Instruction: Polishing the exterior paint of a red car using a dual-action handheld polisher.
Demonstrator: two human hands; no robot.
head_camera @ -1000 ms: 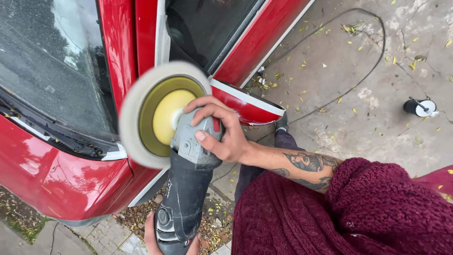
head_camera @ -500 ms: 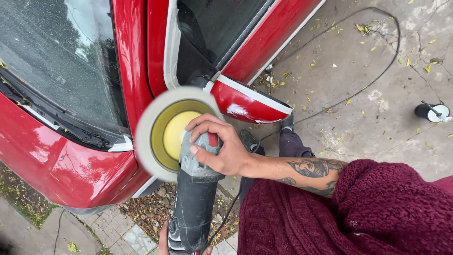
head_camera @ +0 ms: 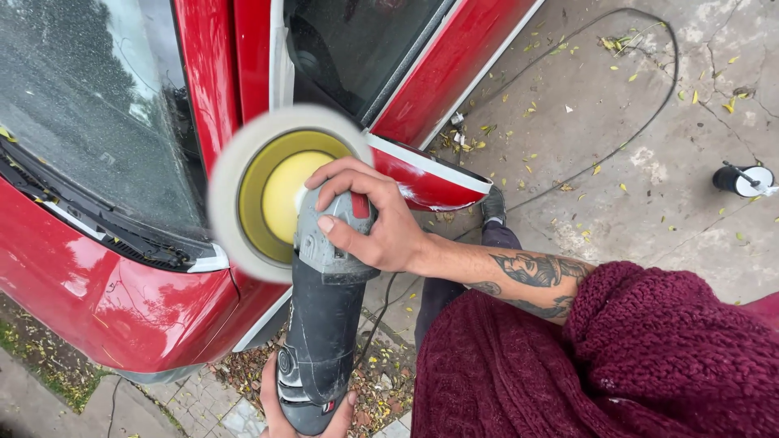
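Gripping-wise, your right hand (head_camera: 369, 215) clamped the polisher (head_camera: 324, 316) head while your left hand (head_camera: 304, 410) cupped its tail. Its pad (head_camera: 272, 191) blurred against the red car (head_camera: 122, 308) pillar, just beside the mirror (head_camera: 426, 178); the cord (head_camera: 617, 138) beyond might've snagged.

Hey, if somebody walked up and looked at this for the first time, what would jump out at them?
First the polishing machine at centre, its round white and yellow pad blurred against the red car. The right hand grips the machine's head from above, a tattooed forearm and maroon knit sleeve behind it, while the left hand cups the rear end at the bottom edge. At far right, a small dark bottle lies on the leaf-strewn concrete.
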